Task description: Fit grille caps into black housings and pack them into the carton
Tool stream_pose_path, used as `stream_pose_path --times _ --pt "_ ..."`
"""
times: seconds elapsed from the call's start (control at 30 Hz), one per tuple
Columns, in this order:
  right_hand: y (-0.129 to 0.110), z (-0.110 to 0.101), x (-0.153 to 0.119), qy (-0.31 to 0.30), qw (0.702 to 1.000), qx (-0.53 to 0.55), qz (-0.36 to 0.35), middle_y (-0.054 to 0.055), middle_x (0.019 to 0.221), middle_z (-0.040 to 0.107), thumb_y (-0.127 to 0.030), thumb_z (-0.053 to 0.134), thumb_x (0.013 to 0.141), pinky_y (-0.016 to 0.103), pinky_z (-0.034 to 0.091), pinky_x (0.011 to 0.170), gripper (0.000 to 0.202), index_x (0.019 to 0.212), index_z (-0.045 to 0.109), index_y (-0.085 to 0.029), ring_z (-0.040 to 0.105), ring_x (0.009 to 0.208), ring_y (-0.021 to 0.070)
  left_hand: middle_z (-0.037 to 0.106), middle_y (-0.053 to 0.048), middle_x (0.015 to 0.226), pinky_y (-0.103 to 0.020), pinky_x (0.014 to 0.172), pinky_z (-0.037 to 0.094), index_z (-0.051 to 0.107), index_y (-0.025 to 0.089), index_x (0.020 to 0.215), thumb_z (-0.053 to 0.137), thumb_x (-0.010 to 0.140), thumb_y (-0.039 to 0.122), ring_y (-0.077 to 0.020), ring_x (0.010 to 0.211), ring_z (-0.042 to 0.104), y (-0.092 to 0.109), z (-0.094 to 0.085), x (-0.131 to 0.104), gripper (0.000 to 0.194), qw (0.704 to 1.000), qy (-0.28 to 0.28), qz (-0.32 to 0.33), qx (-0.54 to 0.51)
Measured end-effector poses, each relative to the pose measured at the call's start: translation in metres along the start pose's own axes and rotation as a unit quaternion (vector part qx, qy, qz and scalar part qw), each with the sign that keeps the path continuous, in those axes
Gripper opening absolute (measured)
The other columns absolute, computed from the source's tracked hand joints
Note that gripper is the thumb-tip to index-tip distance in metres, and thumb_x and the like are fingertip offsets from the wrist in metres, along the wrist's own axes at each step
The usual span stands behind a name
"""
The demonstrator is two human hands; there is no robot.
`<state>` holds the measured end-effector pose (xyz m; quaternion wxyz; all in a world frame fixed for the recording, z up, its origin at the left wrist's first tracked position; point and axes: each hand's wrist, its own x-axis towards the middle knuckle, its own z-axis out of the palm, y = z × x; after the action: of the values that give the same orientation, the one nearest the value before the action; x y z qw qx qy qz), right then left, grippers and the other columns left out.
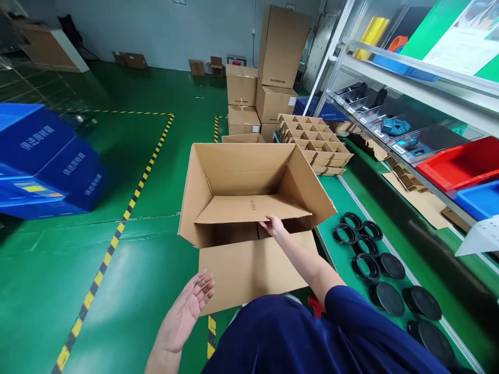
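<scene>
In front of me is a cardboard box [241, 161] with its top open and a wide flap folded out toward my body. My right hand [273, 226] grips the near edge of a cardboard sheet [234, 209] that slants across the box opening. Some printing shows on that sheet. My left hand [191, 304] is off to the lower left, palm up with the fingers spread and nothing in it. It is beside the left edge of the folded-out flap [253, 270]. The lower inside of the box is partly hidden by the sheet.
Black round rings and lids [366, 266] lie on the green bench at my right. Cardboard dividers [315, 140] are stacked behind them. Taped boxes [241, 85] stand at the back. Blue crates [42, 161] are on the left, and shelving with a red bin [463, 163] overhangs the bench.
</scene>
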<state>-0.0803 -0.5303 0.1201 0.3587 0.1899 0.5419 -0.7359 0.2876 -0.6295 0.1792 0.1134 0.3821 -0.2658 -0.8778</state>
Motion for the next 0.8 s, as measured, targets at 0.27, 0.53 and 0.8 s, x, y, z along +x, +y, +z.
stream_pose_path --times 0.27,0.53,0.8 --pt "0.016 0.003 0.021 -0.061 0.981 -0.117 0.144 0.005 0.087 0.062 -0.045 0.079 0.085 0.034 0.063 0.074 0.04 0.098 0.056 -0.015 0.066 0.084 0.0182 0.071 -0.015 0.122 -0.046 0.106 0.052 0.071 0.021 0.113 0.081 0.069 0.056 -0.034 0.122 0.064 -0.059 0.056 0.058 0.057 0.98 0.057 -0.031 0.186" --pt "-0.144 -0.086 -0.082 -0.549 0.775 -0.311 0.024 0.005 0.092 0.075 -0.032 0.083 0.08 0.025 0.055 0.082 0.032 0.107 0.078 -0.015 0.071 0.082 0.0151 0.043 -0.017 0.159 -0.059 0.125 0.013 0.059 0.023 0.142 0.072 0.067 0.034 -0.0385 0.153 0.028 -0.127 0.143 0.195 0.077 0.629 -0.021 0.135 0.765" --pt "-0.384 -0.128 0.1 -0.024 0.786 -0.517 -0.338 0.009 0.102 0.074 -0.03 0.051 0.1 0.029 0.055 0.081 0.03 0.108 0.075 -0.014 0.068 0.093 0.02 0.061 -0.012 0.141 -0.067 0.122 0.005 0.065 0.039 0.135 0.088 0.05 0.024 -0.0478 0.145 0.036 -0.144 0.184 0.242 0.089 0.569 -0.019 0.067 0.82"
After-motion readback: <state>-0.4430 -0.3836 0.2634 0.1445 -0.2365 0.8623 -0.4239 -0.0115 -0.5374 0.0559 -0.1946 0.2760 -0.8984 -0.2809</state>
